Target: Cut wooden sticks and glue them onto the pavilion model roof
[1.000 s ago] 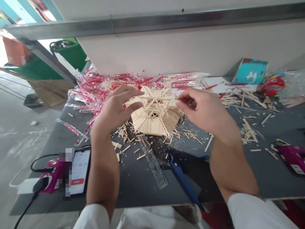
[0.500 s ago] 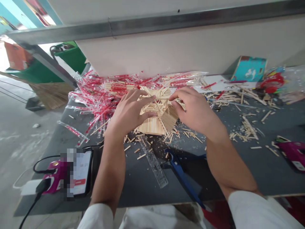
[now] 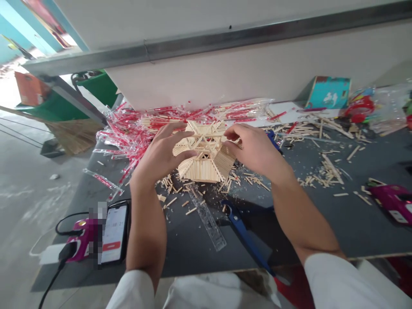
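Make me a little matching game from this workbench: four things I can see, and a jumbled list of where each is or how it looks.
Things:
1. Stick model
2. Phone
3. Ruler
4. Plier-like tool

Places, colours and states:
A. See-through
B. Between the left hand and the right hand
C. Blue
D. Screen lit

Right pairs: 1-B, 2-D, 3-A, 4-C

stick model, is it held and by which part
The left hand is open beside the stick model; the right hand is at its upper right, but whether it grips cannot be told.
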The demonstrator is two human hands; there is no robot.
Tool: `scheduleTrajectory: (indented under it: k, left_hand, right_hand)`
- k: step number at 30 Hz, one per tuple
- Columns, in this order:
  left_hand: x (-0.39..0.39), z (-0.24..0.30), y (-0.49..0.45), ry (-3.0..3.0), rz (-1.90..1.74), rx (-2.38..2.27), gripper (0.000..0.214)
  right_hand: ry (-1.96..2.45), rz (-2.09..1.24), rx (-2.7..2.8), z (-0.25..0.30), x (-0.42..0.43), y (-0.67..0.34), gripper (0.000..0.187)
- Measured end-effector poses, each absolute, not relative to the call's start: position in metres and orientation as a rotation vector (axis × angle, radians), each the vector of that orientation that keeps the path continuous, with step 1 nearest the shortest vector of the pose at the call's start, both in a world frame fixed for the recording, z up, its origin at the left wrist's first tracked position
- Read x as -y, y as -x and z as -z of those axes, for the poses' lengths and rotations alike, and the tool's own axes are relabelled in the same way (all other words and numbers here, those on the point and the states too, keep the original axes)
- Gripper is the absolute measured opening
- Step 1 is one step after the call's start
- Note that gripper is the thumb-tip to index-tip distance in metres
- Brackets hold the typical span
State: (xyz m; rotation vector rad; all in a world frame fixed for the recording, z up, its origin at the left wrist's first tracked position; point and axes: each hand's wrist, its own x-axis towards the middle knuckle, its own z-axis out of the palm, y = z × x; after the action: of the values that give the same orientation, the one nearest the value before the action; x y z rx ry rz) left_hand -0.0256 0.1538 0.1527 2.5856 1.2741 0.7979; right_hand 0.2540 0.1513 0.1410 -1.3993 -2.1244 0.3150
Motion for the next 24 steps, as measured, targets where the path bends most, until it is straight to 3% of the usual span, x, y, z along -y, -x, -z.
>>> scheduleTrajectory:
  k: [8,11,14,19,22,24]
  left_hand:
    - [-0.148,-0.155,0.046,-2.473,-0.832,-1.294,0.047]
    - [-0.133,-0.162,0.047,-2.447,-0.893,-1.294,0.048]
    - [-0.105,-0.178,0.043,-2.377,-1.157,-1.221,0.045]
    - [-0.071,-0.195,0.037,-2.38,-1.314,-1.217,0.027]
    - [-0.072,-0.178,0.035,-2.332,-1.233,-1.259,0.025]
    - [-0.076,-0.154,0.037,-2.256,-1.214,-1.285,0.026]
  right_hand:
    - [1.335,-0.263,2.417,-0.172,-0.111,-0.289,0.027]
    - [1.394,-0.297,2.279,-0.192,-0.088,-0.304,0.018]
    - [1.445,-0.276,2.069,-0.195,-0.079,-0.314,0.023]
    - [1.426,-0.422,1.873,-0.137,-0.095,-0.33,0.024]
    - [1.378,-0.652,1.752,-0.08,-0.102,-0.335,0.029]
    - [1.455,-0.637,1.737,-0.048,-0.103,-0.334,0.029]
